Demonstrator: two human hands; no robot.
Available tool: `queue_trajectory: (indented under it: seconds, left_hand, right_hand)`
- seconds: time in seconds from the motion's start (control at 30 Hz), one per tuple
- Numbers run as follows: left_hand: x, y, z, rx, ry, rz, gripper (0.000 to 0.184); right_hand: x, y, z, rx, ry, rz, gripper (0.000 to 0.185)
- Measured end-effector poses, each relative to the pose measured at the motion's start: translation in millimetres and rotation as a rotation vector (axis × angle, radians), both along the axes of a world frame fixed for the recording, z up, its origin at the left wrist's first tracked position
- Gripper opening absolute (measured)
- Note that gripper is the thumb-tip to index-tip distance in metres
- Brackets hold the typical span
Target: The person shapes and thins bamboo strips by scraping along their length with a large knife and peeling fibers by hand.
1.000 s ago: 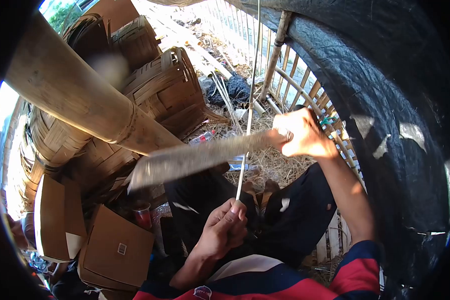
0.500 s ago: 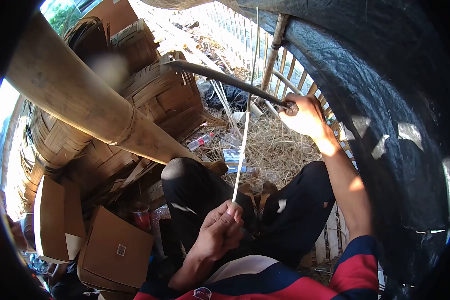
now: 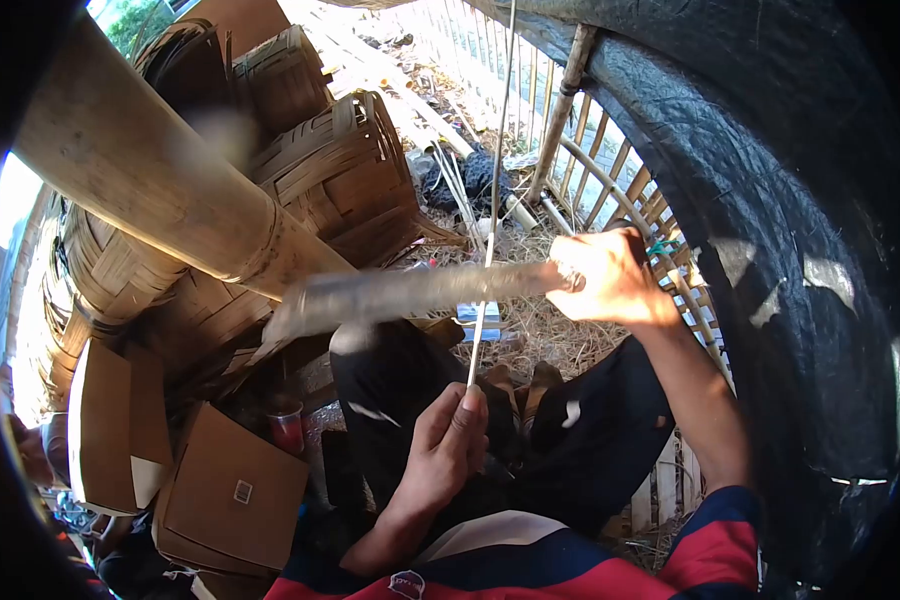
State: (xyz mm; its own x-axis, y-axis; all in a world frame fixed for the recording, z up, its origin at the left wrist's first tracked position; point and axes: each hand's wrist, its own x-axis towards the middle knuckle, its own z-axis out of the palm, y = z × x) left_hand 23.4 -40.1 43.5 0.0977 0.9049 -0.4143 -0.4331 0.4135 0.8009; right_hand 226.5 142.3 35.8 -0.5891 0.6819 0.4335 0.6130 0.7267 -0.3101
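Note:
Fingers closed, my left hand (image 3: 448, 445) pinches the lower end of a long thin pale strip (image 3: 478, 345), which rises away from me to the top of the view. My right hand (image 3: 610, 277) is wrapped round the handle of a large machete (image 3: 400, 296). Its broad blade, blurred by motion, points left and crosses the strip above my left hand. Whether blade and strip touch, I cannot tell.
A thick bamboo pole (image 3: 160, 180) slants across the left, before woven bamboo baskets (image 3: 335, 180). Cardboard boxes (image 3: 232, 490) and a red cup (image 3: 287, 425) lie lower left. A black tarp (image 3: 800, 300) hangs at the right. Straw (image 3: 545, 320) covers the ground ahead.
Since half a second ago, the machete has swung down from a raised position to lie across the strip, its flat side now showing. My left thumb has straightened along the strip.

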Motion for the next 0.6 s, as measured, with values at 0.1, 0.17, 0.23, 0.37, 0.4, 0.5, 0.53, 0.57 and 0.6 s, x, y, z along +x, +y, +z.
queue_trajectory:
  seconds: [0.1,0.17,0.23,0.37,0.4,0.5,0.53,0.57,0.6]
  left_hand:
    - [1,1,-2,0.024,0.044,-0.006,0.023]
    - [3,4,-5,0.032,0.075,-0.008,0.023]
    - [5,10,-11,0.124,0.234,0.021,0.023]
    - [2,9,-16,0.198,0.345,0.002,0.023]
    - [1,9,-13,0.159,0.307,0.006,0.024]
    - [0,8,-12,0.112,0.265,0.015,0.024]
    - [-1,9,-13,0.098,0.263,0.010,0.026]
    - [-1,11,-14,0.099,0.262,0.017,0.026]
    - [0,14,-15,0.092,0.238,0.020,0.025]
  right_hand:
    - [8,2,2,-0.123,0.040,-0.108,0.023]
    - [2,-8,7,-0.041,-0.029,-0.034,0.022]
    - [-7,-21,8,0.017,-0.032,0.094,0.021]
    - [-9,-18,9,0.013,-0.081,0.081,0.020]
    - [-5,-11,7,0.029,-0.062,0.021,0.020]
    - [6,-2,7,-0.045,-0.007,-0.132,0.020]
    - [7,-3,6,-0.066,0.005,-0.136,0.020]
    - [5,-6,5,-0.084,-0.060,-0.100,0.022]
    - [3,-11,4,-0.105,-0.125,-0.067,0.024]
